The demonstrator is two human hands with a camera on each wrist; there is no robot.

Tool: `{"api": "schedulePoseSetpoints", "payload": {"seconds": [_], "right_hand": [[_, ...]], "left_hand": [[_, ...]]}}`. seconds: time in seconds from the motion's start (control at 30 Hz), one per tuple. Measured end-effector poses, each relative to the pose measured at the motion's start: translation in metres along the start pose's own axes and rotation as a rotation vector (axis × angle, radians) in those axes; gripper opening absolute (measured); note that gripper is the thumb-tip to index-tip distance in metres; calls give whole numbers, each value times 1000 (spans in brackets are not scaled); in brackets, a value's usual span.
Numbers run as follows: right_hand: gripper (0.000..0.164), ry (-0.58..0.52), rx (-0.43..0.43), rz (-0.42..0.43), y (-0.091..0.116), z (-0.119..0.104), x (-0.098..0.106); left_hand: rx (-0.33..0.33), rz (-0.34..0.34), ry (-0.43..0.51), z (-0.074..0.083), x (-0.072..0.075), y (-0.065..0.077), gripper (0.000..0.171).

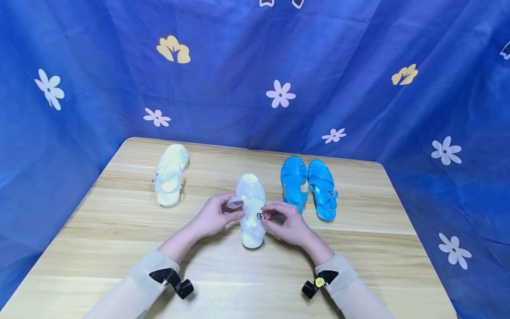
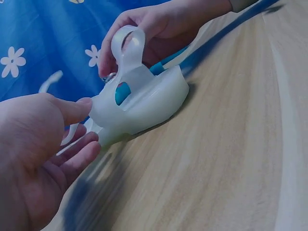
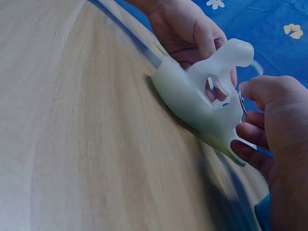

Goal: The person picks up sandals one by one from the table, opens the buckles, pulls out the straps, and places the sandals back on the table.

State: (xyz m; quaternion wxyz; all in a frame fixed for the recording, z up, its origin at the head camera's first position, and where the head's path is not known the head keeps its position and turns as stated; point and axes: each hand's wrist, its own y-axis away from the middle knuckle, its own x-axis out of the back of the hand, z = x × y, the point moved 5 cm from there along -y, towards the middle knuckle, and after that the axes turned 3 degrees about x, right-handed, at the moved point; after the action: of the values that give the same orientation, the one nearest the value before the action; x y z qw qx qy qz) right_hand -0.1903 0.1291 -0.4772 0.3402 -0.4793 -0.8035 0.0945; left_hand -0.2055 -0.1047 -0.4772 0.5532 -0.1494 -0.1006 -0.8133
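The white sandal [image 1: 253, 227] lies on the wooden table [image 1: 223, 283], near its middle, with the toe pointing away from the person. Both forearms come from the near side and bend inward, so the two hands meet at this shoe from opposite sides. The left hand [image 1: 217, 215] holds the shoe's left side between thumb and fingers, the thumb toward the person; beside these fingers a loose strap [image 1: 236, 202] curves upward. The right hand [image 1: 287, 223] is in a narrow pinch: its thumb and index finger hold the small metal buckle [image 1: 260, 216] at the right side, and the other fingers are bent below. Another white sandal [image 1: 169, 177] stands farther to the left, and two blue sandals [image 1: 322, 190] stand side by side beyond the right hand.
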Motion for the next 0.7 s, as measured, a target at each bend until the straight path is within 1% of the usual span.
{"api": "schedulePoseSetpoints", "payload": {"seconds": [0.07,0.17,0.23,0.33,0.4,0.47,0.57,0.63,0.7], "right_hand": [[30,15,-42,-22,-2,1,-2],[29,55,-86,-76,-6,1,-6],[26,58,-101,-100,-8,0,-7],[18,24,-127,-92,-10,-2,-7],[18,-6,-156,-64,-10,-3,-7],[23,-21,-179,-38,-9,-3,-6],[27,-8,-190,-17,-9,-3,-6],[24,-2,-188,-7,-9,-3,-7],[16,-2,-187,6,-9,-4,-7]], "left_hand": [[6,8,-25,1,1,0,29],[24,-2,-17,3,1,1,26],[33,-7,-2,4,0,1,24],[37,-5,11,6,-1,1,21],[37,2,11,7,-2,2,19],[44,-2,18,7,-3,3,21],[58,-17,41,7,-5,6,32],[69,-31,56,7,-6,7,41],[75,-39,63,7,-7,7,49]]}}
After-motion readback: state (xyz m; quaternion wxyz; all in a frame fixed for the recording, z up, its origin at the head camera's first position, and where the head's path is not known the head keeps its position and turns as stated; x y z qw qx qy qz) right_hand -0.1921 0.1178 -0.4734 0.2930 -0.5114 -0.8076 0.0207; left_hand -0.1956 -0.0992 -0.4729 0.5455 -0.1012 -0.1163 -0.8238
